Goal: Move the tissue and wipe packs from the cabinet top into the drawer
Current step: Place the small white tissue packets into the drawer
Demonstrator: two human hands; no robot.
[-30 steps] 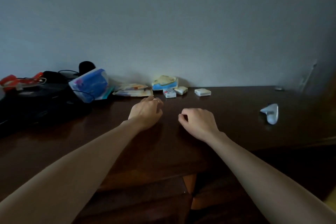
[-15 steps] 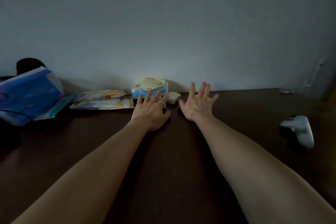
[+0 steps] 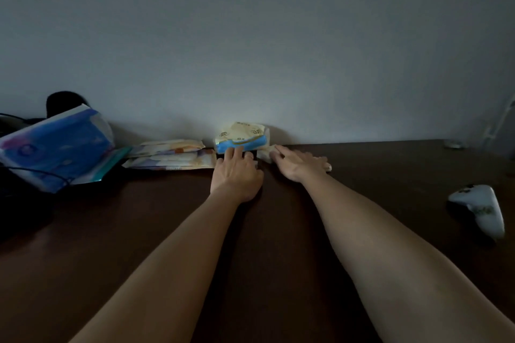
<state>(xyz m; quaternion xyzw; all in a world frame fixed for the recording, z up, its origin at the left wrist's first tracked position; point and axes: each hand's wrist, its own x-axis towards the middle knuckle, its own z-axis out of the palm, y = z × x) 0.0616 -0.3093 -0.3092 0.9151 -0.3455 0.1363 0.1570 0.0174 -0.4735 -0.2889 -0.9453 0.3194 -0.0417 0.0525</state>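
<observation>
- Head view: a soft yellow-and-blue tissue pack (image 3: 243, 137) is sitting against the grey wall (image 3: 250, 36) at the back of the dark brown wooden cabinet top (image 3: 278, 231), just beyond the left hand's fingertips.
- The left hand (image 3: 237, 172) is lying palm down with its fingers stretched forward, the fingertips touching the blue lower edge of that pack; nothing is enclosed in it, and a ring is showing on one finger.
- The right hand (image 3: 298, 163) is lying flat and spread, palm down; its forefinger is touching a small pale wrapped pack (image 3: 264, 154) that is lying between the two hands. Whether anything is lying under its palm is hidden.
- Just to the left of the left hand, a stack of flat pale wipe packs with orange print (image 3: 171, 155) is lying on the wood, touching nothing of the hand.
- Farther left, a large blue-and-white plastic pack (image 3: 55, 147) is leaning tilted, with a black rounded object (image 3: 65, 99) behind it and a dark cord crossing its lower edge.
- Well to the right of the right hand, a white curved object with faint print (image 3: 480, 206) is resting on the cabinet top.
</observation>
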